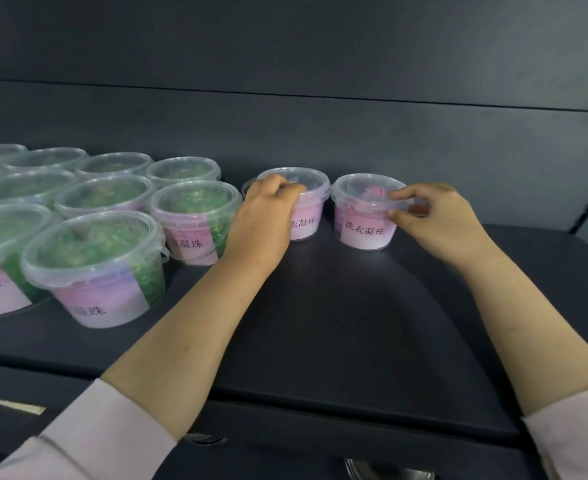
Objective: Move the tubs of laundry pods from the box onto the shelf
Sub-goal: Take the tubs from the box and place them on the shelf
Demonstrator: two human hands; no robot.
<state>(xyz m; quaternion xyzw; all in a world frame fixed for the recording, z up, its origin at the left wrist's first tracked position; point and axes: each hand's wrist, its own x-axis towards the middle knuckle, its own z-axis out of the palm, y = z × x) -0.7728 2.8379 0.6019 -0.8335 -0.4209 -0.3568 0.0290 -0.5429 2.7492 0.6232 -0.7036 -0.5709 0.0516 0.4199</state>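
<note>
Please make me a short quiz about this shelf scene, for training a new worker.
1. True or false: the rightmost tub, gripped by the right hand, lies on its side.
2. The green-pod tubs stand on the shelf: A) left of both hands, B) right of both hands, C) between the hands.
3. Fill in: the left hand grips the neighbouring tub at its ___.
Key: 1 false, it stands upright; 2 A; 3 lid.
</note>
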